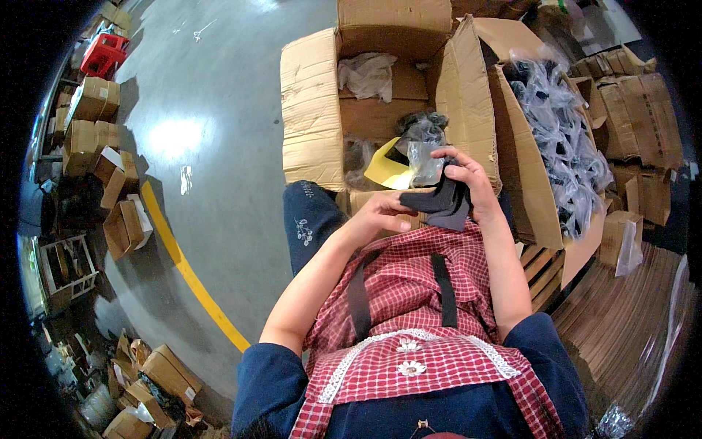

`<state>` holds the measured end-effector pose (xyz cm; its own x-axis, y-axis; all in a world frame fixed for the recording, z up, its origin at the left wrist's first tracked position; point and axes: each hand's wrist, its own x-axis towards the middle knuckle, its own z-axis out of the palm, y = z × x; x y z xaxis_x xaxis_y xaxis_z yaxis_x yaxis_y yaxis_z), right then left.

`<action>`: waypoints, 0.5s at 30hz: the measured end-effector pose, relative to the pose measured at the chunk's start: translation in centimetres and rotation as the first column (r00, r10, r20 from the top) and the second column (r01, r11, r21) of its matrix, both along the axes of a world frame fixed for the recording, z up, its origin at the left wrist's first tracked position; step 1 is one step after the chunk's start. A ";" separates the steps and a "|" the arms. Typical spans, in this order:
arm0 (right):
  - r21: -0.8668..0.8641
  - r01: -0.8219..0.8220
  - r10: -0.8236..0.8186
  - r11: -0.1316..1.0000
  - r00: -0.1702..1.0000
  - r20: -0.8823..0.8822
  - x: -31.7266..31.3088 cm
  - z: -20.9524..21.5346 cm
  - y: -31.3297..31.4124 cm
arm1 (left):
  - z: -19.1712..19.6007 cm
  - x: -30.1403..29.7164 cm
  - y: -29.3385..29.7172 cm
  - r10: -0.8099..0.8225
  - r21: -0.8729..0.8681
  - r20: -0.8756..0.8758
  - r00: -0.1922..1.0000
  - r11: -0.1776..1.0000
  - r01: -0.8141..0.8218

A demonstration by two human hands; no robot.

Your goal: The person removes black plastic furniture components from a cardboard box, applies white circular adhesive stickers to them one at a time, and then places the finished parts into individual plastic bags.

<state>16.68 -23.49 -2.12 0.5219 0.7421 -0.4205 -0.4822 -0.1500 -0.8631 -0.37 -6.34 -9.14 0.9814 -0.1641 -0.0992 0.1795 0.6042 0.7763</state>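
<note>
Over the near edge of an open cardboard box (pixel 311 110), both my hands are closed on a few flat, dark strip-like pieces (pixel 442 207), whose exact kind I cannot make out. My left hand (pixel 376 216) pinches their left end. My right hand (pixel 472 179) grips them from the right, its fingers curled over the top. A small clear plastic bag (pixel 424 162) is by the right fingertips; whether they hold it I cannot tell. Just beyond, a yellow sheet (pixel 387 170) lies bent at the box opening, beside dark plastic-wrapped items (pixel 424 126).
Crumpled clear plastic (pixel 367 75) rests inside the box. At right, a larger carton (pixel 530 157) is filled with bagged dark items (pixel 559 139), above a wooden pallet (pixel 542 278). Flattened cardboard (pixel 621 322) is stacked nearby. Several cartons (pixel 95 99) line the left, past a yellow floor line (pixel 194 274).
</note>
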 end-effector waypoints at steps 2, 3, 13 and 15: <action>0.003 -0.113 0.112 0.994 0.989 0.100 0.3 0.0 -0.7 | 0.5 0.3 0.3 -0.070 -0.233 0.057 0.996 0.969 0.082; -0.035 -0.192 0.195 0.981 0.965 0.174 0.5 0.2 -1.0 | 0.7 0.4 0.5 -0.099 -0.344 0.089 0.991 0.931 0.124; -0.140 -0.296 0.321 0.945 0.919 0.229 -0.6 -2.5 0.6 | -1.3 -0.3 -1.9 -0.467 -0.015 -0.329 0.821 0.872 0.490; -0.200 -0.257 0.306 0.945 0.911 0.275 -0.2 -3.6 1.0 | -1.3 -0.2 -1.8 -0.445 -0.093 -0.314 0.839 0.894 0.439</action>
